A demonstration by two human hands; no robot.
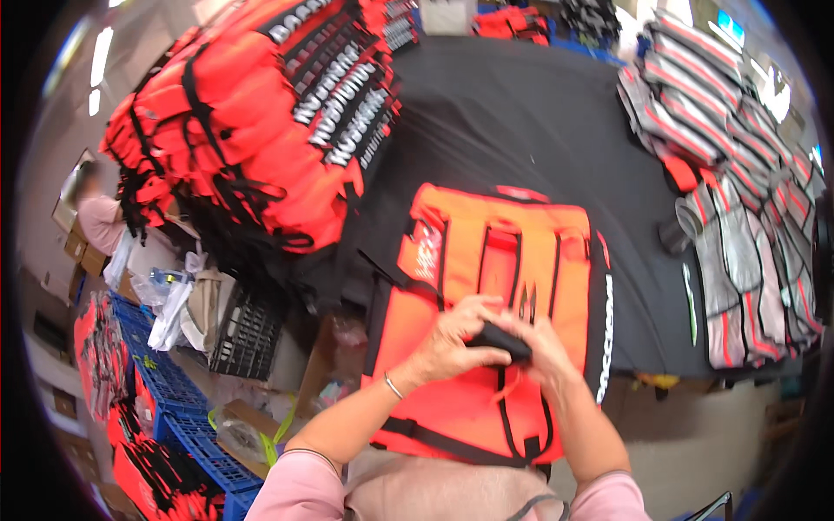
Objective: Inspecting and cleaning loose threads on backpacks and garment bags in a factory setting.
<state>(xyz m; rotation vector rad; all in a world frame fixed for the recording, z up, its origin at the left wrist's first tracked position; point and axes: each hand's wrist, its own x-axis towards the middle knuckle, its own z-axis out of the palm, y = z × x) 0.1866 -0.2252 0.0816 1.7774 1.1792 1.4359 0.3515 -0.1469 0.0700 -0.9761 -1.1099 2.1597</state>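
Observation:
An orange-red bag with black trim (465, 382) lies flat on the black-covered table in front of me. Above its middle, my left hand (456, 340) is closed around a folded black fabric piece (502, 341), perhaps part of the bag's strap. My right hand (546, 352) meets it from the other side, fingers curled. From the right fist two dark pointed blades stick up, like those of thread snips (528, 302); their handle is hidden in the palm. A thin orange-red strip hangs below the hands.
A tall pile of orange-red bags (234, 130) stands at the far left. Grey bags with red stripes (730, 260) are stacked on the right, near a roll of tape (689, 217) and a green pen-like item (691, 304). Blue crates (178, 382) stand lower left. Another person (100, 217) sits beyond.

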